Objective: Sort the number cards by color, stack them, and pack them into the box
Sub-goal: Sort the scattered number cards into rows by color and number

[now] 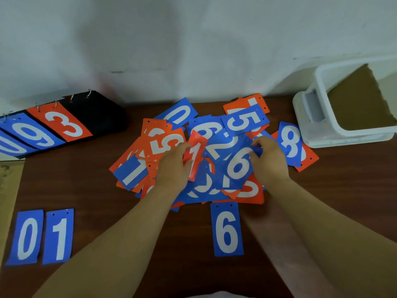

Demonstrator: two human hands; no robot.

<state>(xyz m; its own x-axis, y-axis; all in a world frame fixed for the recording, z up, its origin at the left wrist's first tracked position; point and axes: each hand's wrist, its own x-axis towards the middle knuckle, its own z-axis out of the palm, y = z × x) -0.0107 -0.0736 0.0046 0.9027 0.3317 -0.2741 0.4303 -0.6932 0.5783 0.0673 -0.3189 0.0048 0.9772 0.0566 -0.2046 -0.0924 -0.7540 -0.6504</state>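
Note:
A loose heap of blue and red number cards (240, 123) covers the middle of the brown table. My left hand (175, 166) pinches a red card marked 1 (196, 153), lifted and tilted above the heap. My right hand (269, 160) grips the edge of a blue card marked 6 (237, 166) on top of the heap. Three blue cards lie flat apart from the heap: a 0 (26, 237) and a 1 (58, 236) at the near left, and a 6 (227, 230) just below the heap. The white plastic box (322, 117) stands at the far right.
A black flip scoreboard (103, 112) with a red 3 and blue cards on rings leans at the far left by the wall. A cardboard sheet (8, 190) lies along the left edge. A brown lining shows inside the box. Bare table shows in front.

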